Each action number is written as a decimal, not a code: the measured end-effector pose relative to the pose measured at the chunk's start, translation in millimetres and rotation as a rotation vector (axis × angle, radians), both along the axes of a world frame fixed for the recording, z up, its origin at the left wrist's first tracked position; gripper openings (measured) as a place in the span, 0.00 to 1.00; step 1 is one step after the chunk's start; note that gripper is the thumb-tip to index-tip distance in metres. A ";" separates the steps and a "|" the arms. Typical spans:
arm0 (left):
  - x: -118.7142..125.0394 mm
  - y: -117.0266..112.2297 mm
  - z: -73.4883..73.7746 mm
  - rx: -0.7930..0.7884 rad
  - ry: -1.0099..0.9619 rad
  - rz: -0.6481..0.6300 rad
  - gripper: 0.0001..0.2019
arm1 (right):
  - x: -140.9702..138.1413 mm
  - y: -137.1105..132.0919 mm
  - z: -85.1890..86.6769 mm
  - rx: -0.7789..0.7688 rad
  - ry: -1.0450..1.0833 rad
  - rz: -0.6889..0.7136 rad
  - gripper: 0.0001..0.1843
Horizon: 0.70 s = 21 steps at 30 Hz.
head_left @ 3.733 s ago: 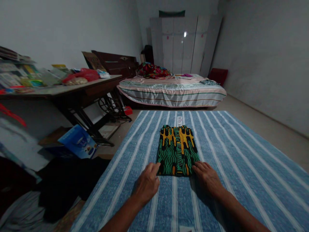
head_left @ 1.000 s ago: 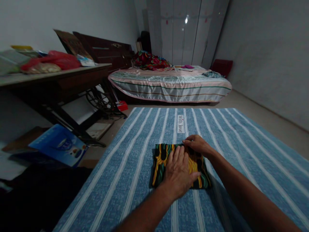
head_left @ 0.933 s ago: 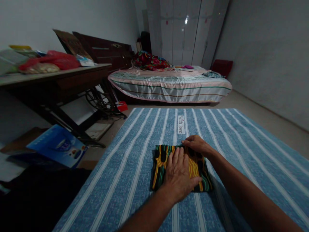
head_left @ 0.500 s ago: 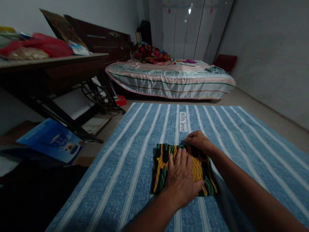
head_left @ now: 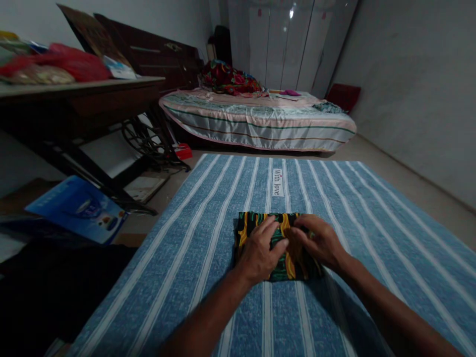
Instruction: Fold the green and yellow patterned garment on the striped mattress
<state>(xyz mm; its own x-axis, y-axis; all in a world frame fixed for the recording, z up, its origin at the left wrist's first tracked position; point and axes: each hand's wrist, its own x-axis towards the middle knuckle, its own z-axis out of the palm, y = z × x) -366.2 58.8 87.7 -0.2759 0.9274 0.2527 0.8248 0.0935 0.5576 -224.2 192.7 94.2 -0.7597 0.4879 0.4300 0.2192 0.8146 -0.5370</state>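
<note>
A folded cloth (head_left: 282, 270), black with yellow and green wavy patterns, lies as a flat rectangle on a blue-and-white striped cover. Over its left half rests my left hand (head_left: 260, 250), fingers spread and thumb apart, touching the top layer. My right hand (head_left: 322, 240) is above the cloth's right half, fingers bent and lying across the far right part. A gap shows between its thumb and fingers, and I see nothing gripped between them. Parts of the cloth are hidden under both hands.
The striped cover (head_left: 178, 248) bears a "With love" label (head_left: 277, 182). Beyond it stands a bed (head_left: 256, 129) with a red floral blanket (head_left: 230, 79). To the left are a treadle table (head_left: 111, 91) with red bags and a blue box (head_left: 82, 208).
My right hand has left the far edge and come nearer, over the cloth's right half. The left hand has shifted left and turned. The cloth's upper face shows a different part of its pattern.
</note>
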 end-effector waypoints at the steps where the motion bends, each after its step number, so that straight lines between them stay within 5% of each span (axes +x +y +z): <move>1: -7.3 -4.5 0.0 0.062 0.016 0.021 0.22 | 9.4 -13.6 -3.0 0.115 -0.021 0.082 0.14; 3: -20.4 -13.6 -1.6 0.086 0.087 0.052 0.20 | 22.1 -41.1 -11.2 0.315 -0.097 0.175 0.16; 6: -32.7 -21.6 -6.9 -0.059 0.141 0.076 0.20 | 21.4 -78.4 -21.3 0.499 -0.229 0.044 0.25; 14: -43.9 -20.4 -6.4 -0.034 -0.031 0.118 0.19 | -31.1 -120.6 -13.7 0.499 -0.402 -0.102 0.27; 17: -42.0 -34.1 4.9 0.055 -0.136 0.264 0.16 | -41.7 -113.2 -2.4 0.352 -0.471 -0.118 0.25; 21: -27.8 -63.6 17.9 0.139 -0.248 0.375 0.15 | -54.7 -81.0 33.8 -0.156 -0.489 -0.049 0.20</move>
